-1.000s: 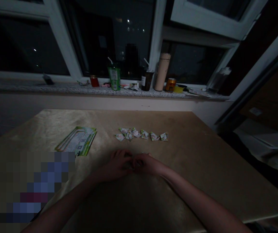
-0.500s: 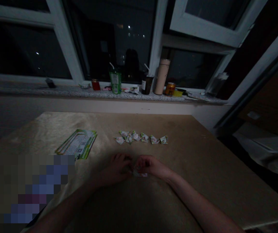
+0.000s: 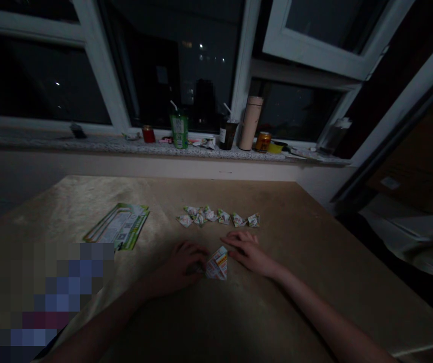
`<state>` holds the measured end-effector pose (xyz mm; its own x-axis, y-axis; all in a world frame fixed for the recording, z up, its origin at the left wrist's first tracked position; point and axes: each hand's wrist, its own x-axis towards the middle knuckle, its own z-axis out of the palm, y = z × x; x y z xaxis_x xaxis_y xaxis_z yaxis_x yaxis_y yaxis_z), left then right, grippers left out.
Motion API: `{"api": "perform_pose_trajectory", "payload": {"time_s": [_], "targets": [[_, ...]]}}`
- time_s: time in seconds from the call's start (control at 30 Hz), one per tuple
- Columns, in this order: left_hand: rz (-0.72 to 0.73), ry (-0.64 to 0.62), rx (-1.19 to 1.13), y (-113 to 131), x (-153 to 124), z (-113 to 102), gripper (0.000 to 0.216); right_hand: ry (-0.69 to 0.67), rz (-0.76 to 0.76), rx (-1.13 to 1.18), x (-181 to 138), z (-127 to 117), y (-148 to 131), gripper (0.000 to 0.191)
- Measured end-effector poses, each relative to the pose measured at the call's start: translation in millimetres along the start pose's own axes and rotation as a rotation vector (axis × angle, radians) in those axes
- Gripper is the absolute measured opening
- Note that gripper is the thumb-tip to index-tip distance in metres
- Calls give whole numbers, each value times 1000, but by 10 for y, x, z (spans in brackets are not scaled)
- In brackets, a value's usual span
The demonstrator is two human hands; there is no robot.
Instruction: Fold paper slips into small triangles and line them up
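Note:
A small folded piece of printed paper (image 3: 217, 264), white with red, yellow and blue print, lies on the table between my two hands. My left hand (image 3: 184, 264) rests at its left edge, fingers loosely bent and thumb apart; whether it touches the paper is too dark to tell. On the other side, my right hand (image 3: 250, 253) is open just off the paper's right edge, fingers stretched out. Beyond the hands, several small folded paper pieces (image 3: 223, 217), white and green, form an uneven row.
Flat green-and-white printed sheets (image 3: 125, 227) are stacked at the left of the cloth-covered table (image 3: 295, 302). Behind, the windowsill (image 3: 125, 145) holds a green cup (image 3: 179, 130), a dark cup (image 3: 227, 135), a pink flask (image 3: 250, 123), a red jar (image 3: 148, 134) and an orange can (image 3: 263, 142).
My right hand has let go of the folded paper and moved right, its fingers now extended. The paper's printed face shows more fully. My left hand has barely moved.

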<state>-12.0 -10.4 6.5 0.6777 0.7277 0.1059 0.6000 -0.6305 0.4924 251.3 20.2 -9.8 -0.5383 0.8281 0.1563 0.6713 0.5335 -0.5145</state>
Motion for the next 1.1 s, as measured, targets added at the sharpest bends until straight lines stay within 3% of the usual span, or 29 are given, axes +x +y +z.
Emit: {"api": "perform_pose_trajectory", "payload": {"time_s": [0.2, 0.5, 0.7, 0.93, 1.1], "targets": [[-24, 14, 17, -24, 19, 47, 17, -64, -58, -25, -15, 72, -59, 38], [-77, 72, 72, 43, 19, 90, 11, 25, -44, 156, -18, 81, -111, 18], [-175, 107, 85, 37, 19, 107, 43, 49, -25, 237, -3, 84, -142, 12], [-163, 108, 79, 0, 29, 134, 29, 83, 36, 252, -23, 108, -156, 15], [-134, 95, 53, 5, 23, 153, 30, 93, -37, 195, -43, 124, -137, 17]]}}
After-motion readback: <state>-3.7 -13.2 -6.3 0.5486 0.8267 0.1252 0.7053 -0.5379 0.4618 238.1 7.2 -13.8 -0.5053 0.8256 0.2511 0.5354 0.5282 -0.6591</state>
